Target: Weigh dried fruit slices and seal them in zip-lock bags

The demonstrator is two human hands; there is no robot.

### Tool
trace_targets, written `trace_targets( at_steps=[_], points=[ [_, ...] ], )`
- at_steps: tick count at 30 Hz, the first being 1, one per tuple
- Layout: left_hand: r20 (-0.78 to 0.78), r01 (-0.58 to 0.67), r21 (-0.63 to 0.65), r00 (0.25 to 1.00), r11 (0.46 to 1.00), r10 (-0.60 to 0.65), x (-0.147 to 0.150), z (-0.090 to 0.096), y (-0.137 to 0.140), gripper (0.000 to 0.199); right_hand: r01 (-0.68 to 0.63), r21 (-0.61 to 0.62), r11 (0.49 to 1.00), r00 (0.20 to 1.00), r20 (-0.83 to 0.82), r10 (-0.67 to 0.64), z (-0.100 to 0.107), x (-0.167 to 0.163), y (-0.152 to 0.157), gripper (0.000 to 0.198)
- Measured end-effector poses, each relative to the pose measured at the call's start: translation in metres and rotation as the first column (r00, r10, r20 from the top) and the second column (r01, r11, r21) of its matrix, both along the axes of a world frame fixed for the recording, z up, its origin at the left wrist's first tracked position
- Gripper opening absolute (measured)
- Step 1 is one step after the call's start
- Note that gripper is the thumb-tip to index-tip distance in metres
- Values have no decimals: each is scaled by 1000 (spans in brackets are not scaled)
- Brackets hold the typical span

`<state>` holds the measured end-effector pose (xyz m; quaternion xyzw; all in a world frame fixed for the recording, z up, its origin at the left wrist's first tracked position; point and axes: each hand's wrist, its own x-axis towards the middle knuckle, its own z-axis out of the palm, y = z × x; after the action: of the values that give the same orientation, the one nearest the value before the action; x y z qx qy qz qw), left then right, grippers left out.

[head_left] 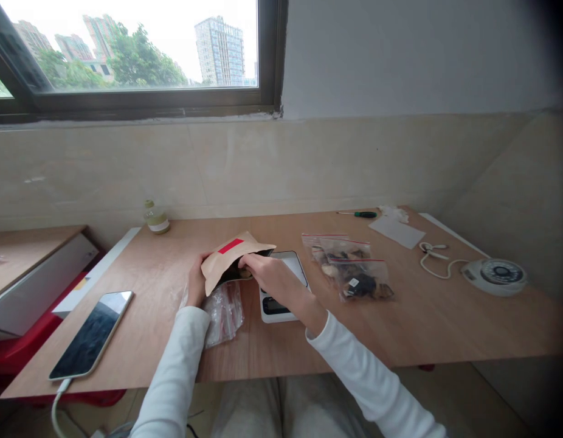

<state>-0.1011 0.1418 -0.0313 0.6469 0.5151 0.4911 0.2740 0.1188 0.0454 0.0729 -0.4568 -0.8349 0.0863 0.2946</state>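
A brown paper pouch with a red label is tilted with its mouth toward me. My left hand grips its left side. My right hand reaches to the pouch's mouth with fingers curled at the opening; whatever they pinch is hidden. Dark and pale pieces show just inside the mouth. Under my right forearm lies a white digital scale, partly covered. Below the pouch, clear zip bags lie in a pile. Several filled zip bags with dark and tan dried pieces rest right of the scale.
On the left lies a phone with a cable. A small bottle stands at the back left. Farther right are a green screwdriver, a white sheet and a white round device with a cord.
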Motion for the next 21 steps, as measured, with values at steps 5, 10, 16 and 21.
trace_targets(
  at_steps=[5, 10, 16, 21],
  points=[
    [-33, 18, 32, 999, 999, -17, -1, 1, -2, 49, 19, 33, 999, 985, -170, -13, -8, -6, 2, 31],
    [-57, -6, 41, 998, 999, 8, -2, -3, 2, 47, 55, 64, 996, 998, 32, -57, -4, -4, 3, 35],
    [-65, -46, 50, 997, 998, 49, -3, -9, 7, 40, 29, 117, 993, 955, 290, -62, 3, -4, 0, 34],
    [-70, -52, 58, 996, 997, 56, -4, -10, 7, 37, 4, 81, 997, 965, 260, -25, -1, -11, 11, 33]
  ],
)
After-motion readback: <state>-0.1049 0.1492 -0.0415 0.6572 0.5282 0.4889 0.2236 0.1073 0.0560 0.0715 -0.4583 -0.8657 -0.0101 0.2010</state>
